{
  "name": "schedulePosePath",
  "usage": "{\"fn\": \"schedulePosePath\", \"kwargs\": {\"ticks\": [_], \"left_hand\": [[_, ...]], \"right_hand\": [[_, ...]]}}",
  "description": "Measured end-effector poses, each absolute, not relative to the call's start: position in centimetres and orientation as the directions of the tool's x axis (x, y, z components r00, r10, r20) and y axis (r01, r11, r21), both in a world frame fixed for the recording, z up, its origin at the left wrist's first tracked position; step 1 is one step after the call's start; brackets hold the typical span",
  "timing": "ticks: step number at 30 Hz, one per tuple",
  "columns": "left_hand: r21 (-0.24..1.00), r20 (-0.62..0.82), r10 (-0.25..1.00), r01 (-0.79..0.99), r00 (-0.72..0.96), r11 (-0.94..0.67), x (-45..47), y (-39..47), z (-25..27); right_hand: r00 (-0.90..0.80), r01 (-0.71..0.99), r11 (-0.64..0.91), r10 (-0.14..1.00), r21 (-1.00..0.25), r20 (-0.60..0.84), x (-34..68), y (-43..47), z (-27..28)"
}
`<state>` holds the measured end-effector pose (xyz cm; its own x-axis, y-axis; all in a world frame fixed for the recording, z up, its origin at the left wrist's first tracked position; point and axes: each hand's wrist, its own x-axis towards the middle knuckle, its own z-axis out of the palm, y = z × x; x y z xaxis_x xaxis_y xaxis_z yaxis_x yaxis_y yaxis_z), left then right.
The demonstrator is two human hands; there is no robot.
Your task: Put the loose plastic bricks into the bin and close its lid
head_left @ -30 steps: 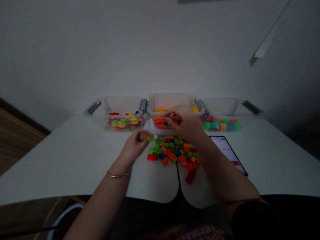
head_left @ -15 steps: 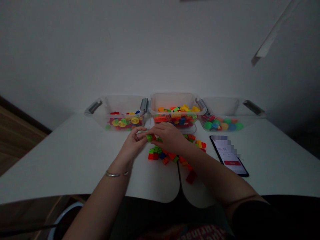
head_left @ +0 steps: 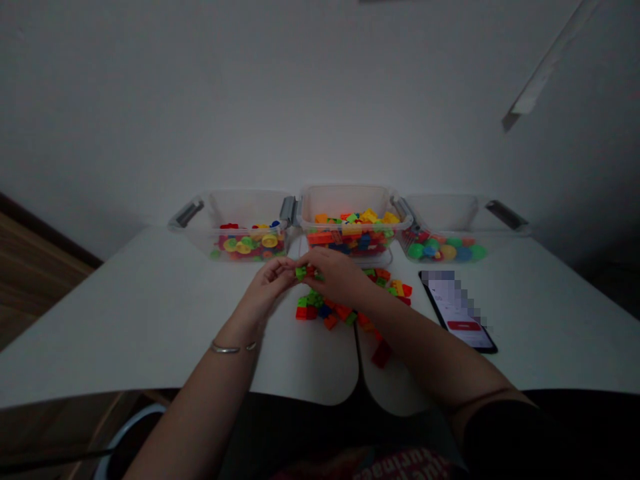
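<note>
My left hand (head_left: 270, 285) and my right hand (head_left: 340, 275) meet above the table, in front of the middle bin. Between their fingertips is a small green toy brick (head_left: 301, 273), with a bit of red beside it near the right fingers. Both hands are closed on it in a pinch; the right fingers hide part of it. Below and beside my right hand lies a loose pile of toy bricks (head_left: 344, 312) in red, orange, green, blue and yellow. A single red brick (head_left: 381, 354) lies nearest to me.
Along the wall stand three clear plastic bins: the left bin (head_left: 250, 203) with mixed toy pieces, the middle bin (head_left: 350, 200) with bricks, the right bin (head_left: 443, 210) with coloured balls. A phone (head_left: 463, 313) lies on the white table (head_left: 190, 313), right of the pile.
My left fingers have curled in from a looser pose and now meet the right fingertips at the green brick. The right hand has shifted slightly lower; the pile looks the same.
</note>
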<state>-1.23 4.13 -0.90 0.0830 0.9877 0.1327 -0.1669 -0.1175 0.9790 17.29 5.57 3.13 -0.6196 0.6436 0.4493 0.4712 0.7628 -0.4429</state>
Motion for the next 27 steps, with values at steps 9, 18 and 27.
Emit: {"fn": "schedulePosePath", "kwargs": {"ticks": [9,18,27], "left_hand": [[0.986,0.152,0.985,-0.074,0.081,-0.146,-1.0,4.1,-0.5],[0.984,0.176,0.978,-0.021,0.114,-0.175,-1.3,4.0,-0.5],[0.98,0.185,0.979,-0.094,0.089,-0.177,-1.5,4.1,-0.8]], "right_hand": [[-0.59,0.47,0.671,0.722,-0.574,0.361,17.2,5.7,3.1],[-0.582,0.321,0.487,0.778,-0.812,0.237,17.9,6.3,2.9],[-0.537,0.243,0.512,0.779,-0.824,0.325,18.7,7.0,3.7]]}}
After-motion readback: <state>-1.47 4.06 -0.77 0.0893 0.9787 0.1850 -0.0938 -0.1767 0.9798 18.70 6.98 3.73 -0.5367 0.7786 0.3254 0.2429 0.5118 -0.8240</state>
